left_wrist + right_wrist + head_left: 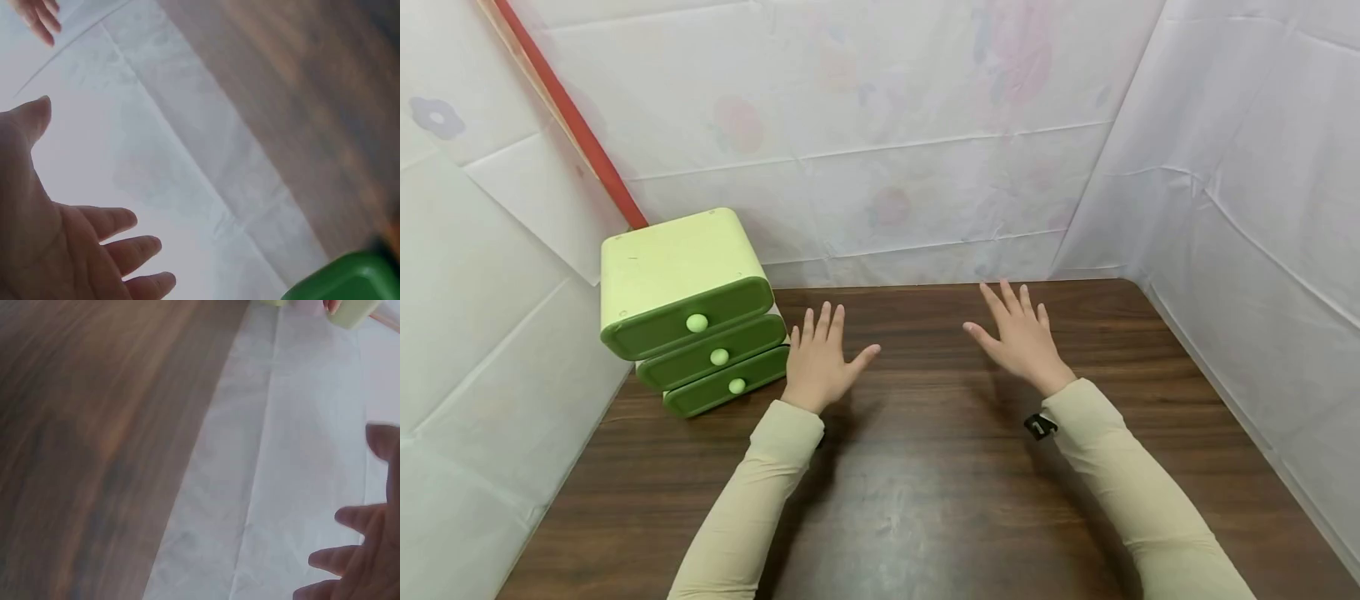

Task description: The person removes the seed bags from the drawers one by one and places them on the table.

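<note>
At the far left corner of the bench [895, 517], a green drawer unit [688, 296] with three round knobs [719, 357]. Just beside it, the left hand [817, 367], fingers [837, 323] spread. Right of centre, toward the far edge, the right hand [1024, 340], fingers likewise spread. Beyond that edge, a faintly printed white sheet [880, 108].

We note drawer unit [340, 281] cropped in left wrist view, red strip [571, 112] cut at head view's top edge, black wrist device [1040, 427] too small to read.
</note>
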`<state>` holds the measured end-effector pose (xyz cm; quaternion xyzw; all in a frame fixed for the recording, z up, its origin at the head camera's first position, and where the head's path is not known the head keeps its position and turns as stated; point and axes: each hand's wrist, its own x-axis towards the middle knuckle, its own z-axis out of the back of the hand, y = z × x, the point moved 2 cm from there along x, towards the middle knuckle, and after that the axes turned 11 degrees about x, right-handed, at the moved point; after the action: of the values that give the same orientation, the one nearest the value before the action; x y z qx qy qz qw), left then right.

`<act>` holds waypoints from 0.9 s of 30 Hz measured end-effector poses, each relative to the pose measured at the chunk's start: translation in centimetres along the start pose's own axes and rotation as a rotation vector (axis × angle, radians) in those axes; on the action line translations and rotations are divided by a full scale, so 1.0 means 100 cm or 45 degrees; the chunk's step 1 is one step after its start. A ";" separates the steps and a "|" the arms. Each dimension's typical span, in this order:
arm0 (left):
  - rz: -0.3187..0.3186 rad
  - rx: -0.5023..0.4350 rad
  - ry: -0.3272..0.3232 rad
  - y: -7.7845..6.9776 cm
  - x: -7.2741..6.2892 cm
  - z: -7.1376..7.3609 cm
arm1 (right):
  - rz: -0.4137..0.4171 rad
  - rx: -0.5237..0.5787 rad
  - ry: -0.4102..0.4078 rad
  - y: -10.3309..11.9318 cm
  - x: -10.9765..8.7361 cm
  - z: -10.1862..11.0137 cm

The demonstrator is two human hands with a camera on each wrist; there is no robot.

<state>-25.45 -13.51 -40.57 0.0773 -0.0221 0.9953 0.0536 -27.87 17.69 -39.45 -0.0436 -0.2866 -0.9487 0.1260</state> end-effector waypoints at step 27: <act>0.159 -0.577 -1.066 0.094 -0.053 0.106 | 0.199 0.898 -0.011 0.116 0.064 0.012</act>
<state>-19.69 -23.92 -31.26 0.4562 -0.2627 0.8502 -0.0042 -31.01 7.66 -31.28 -0.0233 -0.5927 -0.7787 0.2042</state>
